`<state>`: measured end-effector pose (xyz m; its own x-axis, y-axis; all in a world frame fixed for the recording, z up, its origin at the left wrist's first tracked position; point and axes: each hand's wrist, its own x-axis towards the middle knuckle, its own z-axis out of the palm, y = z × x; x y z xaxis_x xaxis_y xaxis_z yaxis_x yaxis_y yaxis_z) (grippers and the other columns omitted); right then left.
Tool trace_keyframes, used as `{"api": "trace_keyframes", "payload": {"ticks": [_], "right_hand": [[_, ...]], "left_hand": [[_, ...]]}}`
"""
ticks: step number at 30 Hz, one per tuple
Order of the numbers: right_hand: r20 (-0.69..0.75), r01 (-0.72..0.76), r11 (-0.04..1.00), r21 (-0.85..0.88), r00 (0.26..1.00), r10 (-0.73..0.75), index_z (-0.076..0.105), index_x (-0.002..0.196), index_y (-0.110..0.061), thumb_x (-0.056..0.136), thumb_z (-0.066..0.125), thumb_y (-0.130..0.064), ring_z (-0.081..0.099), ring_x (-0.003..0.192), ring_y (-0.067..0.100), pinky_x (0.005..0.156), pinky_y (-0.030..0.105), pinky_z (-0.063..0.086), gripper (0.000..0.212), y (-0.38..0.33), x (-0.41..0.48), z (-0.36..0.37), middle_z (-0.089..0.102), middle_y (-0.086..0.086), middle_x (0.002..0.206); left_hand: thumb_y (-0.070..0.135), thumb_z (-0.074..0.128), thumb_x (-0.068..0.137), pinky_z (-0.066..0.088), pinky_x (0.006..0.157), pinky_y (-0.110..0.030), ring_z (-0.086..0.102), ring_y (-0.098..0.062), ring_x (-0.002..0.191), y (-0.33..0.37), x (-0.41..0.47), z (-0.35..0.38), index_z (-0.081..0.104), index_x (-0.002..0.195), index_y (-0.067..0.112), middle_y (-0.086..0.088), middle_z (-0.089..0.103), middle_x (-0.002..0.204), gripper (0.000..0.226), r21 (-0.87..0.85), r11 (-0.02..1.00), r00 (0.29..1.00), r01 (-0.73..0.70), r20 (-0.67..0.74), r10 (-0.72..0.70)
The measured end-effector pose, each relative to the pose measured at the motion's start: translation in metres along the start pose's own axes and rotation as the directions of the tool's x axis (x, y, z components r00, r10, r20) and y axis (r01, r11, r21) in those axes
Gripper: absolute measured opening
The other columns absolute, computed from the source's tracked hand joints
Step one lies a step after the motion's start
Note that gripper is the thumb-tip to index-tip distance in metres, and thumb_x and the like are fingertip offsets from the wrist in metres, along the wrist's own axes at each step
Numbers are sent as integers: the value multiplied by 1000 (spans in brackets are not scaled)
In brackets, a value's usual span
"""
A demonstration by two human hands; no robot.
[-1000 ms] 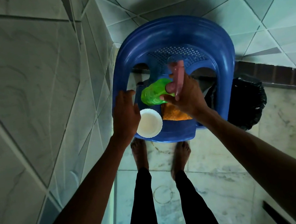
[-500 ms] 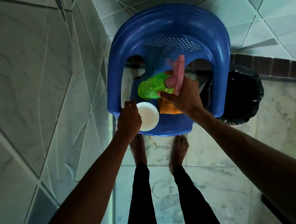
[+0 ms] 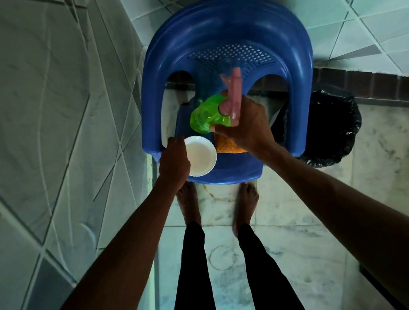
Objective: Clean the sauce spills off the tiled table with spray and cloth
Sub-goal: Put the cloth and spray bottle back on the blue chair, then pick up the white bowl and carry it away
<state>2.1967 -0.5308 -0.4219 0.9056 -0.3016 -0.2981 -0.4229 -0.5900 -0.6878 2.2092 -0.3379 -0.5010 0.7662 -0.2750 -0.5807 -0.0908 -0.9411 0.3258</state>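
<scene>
Spray bottle (image 3: pixel 204 117) tilted — base left, nozzle away

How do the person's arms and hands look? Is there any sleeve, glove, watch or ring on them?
The left arm and the right arm are bare as far as the picture shows; no sleeve is in view. The left hand and the right hand wear no gloves. No watch, bracelet or ring shows, though the light is dim and some fingers are hidden.

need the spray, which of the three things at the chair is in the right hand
The green bottle with the pink trigger; the white bowl and orange cloth lie on the seat.
</scene>
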Motion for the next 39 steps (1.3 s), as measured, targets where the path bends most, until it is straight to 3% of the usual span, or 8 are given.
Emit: {"api": "trace_keyframes", "payload": {"ticks": [12,15,18,21,24,28,32,39], "right_hand": [[16,-104,988,117,995,103,40,145,-23,56,93,-32,64,112,22,89,38,53,104,17,-10,6,65,1,128],[9,-237,970,55,971,237,50,134,-18,63,85,-35,65,107,27,89,42,56,81,34,-17,14,66,6,124],[147,-417,906,-75,894,424,66,115,-10,83,76,-24,70,100,27,86,26,51,36,54,-28,30,73,6,112],[372,-639,762,105,735,566,64,119,-9,90,73,-32,69,94,25,80,40,61,38,59,-41,51,70,9,117],[459,-719,665,202,670,584,57,131,-10,95,69,-29,69,85,23,67,34,62,42,49,-55,63,69,16,111],[306,-644,727,238,760,573,62,125,-15,95,65,-18,74,82,29,72,48,63,30,34,-82,52,72,16,114],[152,-555,790,261,831,535,66,120,-15,93,67,-18,71,84,19,70,34,60,27,-6,-133,-11,72,3,100],[-18,-523,647,555,770,638,70,113,-16,92,67,-8,68,63,8,66,38,63,22,-103,-256,-154,74,9,88]], "left_hand": [[2,57,92,49,93,-42,56,-36,117,1,1,-2,39,143,7,-20,52,128,54,-38,998,998,50,26,-50],[1,57,92,49,94,-42,55,-36,120,0,1,-2,38,144,5,-22,54,129,56,-57,996,997,68,40,-66],[-4,58,89,48,92,-41,55,-37,121,0,1,-1,43,140,2,-23,57,128,53,-109,992,997,69,37,-65],[-7,58,83,47,83,-41,56,-39,115,1,-4,0,52,127,1,-23,60,123,46,-200,977,996,79,53,-70],[-7,59,78,45,74,-38,57,-39,109,3,-16,-2,54,121,2,-22,61,118,44,-279,958,997,67,57,-53],[-3,63,78,45,71,-34,60,-36,107,8,-44,-17,55,122,6,-17,63,119,46,-335,937,994,103,71,-84],[1,67,80,51,82,-36,62,-31,105,43,-99,-68,57,126,10,-13,65,119,48,-370,927,995,68,87,-38],[0,65,83,60,80,-47,60,-17,97,140,-224,-189,58,135,20,-1,61,116,56,-462,883,972,-86,154,176]]}}
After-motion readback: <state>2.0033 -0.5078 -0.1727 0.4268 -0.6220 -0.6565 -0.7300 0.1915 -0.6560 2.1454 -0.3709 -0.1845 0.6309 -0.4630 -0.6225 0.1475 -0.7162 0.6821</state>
